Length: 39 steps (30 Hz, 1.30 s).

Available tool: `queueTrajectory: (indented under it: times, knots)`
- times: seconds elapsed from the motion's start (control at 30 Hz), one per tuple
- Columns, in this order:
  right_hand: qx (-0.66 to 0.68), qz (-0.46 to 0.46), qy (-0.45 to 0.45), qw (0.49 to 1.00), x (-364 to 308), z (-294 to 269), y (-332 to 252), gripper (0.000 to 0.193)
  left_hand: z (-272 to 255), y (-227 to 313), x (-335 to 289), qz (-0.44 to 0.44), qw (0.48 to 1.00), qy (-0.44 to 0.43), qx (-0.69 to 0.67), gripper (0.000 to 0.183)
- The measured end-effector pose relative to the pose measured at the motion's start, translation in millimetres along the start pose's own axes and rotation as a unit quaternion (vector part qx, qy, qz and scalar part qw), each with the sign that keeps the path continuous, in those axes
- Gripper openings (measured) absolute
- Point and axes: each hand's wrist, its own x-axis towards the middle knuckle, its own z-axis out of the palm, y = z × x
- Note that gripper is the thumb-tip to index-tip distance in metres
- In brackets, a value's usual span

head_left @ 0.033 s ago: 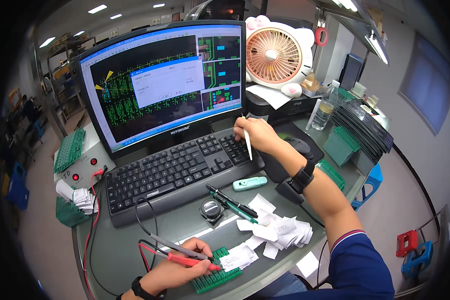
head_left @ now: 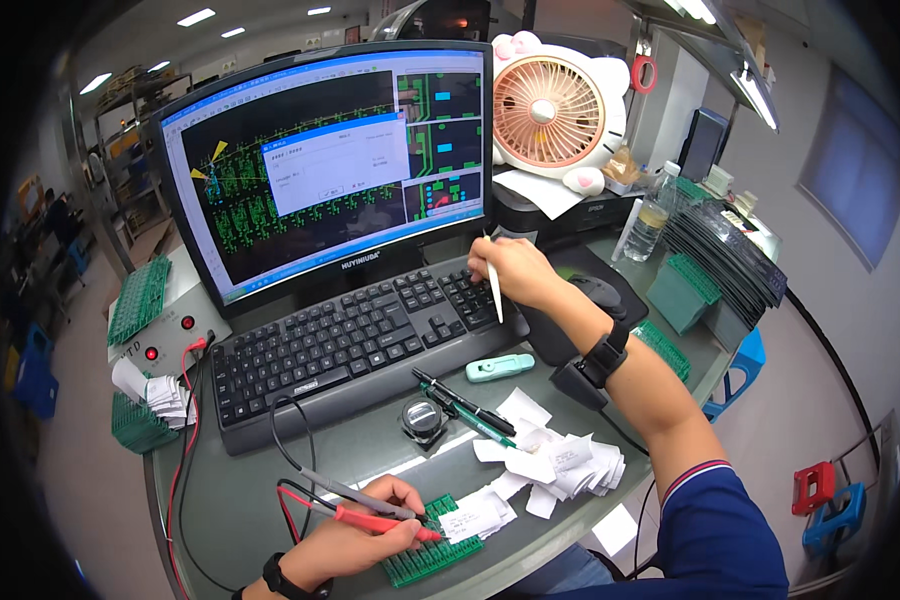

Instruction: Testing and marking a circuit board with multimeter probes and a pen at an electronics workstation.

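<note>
My left hand (head_left: 365,540) is closed round a red test probe (head_left: 370,522) and a grey-black test probe (head_left: 355,493), held side by side. Their tips are at a green circuit board panel (head_left: 420,568) by the table's near edge. A small stack of white paper slips (head_left: 478,515) lies on that panel, partly covering it. Over the number pad of a black keyboard (head_left: 370,335), my right hand (head_left: 518,272) has its fingers bent at the keys. Between those fingers is a slim white tool (head_left: 495,290), tapered at one end; its exact kind is unclear.
Behind the keyboard stands a monitor (head_left: 320,170) with a circuit layout and dialog box. Loose paper slips (head_left: 575,465), pens (head_left: 465,405), a tape measure (head_left: 423,422) and a mint-green tool (head_left: 500,367) lie nearer. To the right are a mouse (head_left: 598,293), bottle (head_left: 650,222) and fan (head_left: 550,110).
</note>
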Motion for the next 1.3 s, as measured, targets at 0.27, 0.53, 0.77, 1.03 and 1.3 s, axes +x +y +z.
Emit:
queueTrajectory:
  times: [0.27,0.53,0.77,1.03,1.3]
  knots:
    - [-0.045,0.026,0.027,0.998,-6,-6,-3,0.020,0,-2,1,0.005,1.000,-0.004,-0.004,0.022]
    - [0.045,-0.071,-0.025,0.996,-31,-19,-33,0.018,-3,1,0,0.002,1.000,-0.003,0.015,0.024]
    - [0.011,-0.055,-0.061,0.997,-31,-7,-29,0.016,-1,-2,3,-0.001,0.999,-0.042,-0.004,0.023]
    - [-0.102,0.127,0.002,0.987,-55,-27,-32,0.021,-5,3,-1,0.008,0.999,-0.014,-0.039,0.020]
    - [0.097,0.198,0.065,0.973,-66,-31,-36,0.013,-50,5,1,0.220,0.924,0.240,0.198,0.038]
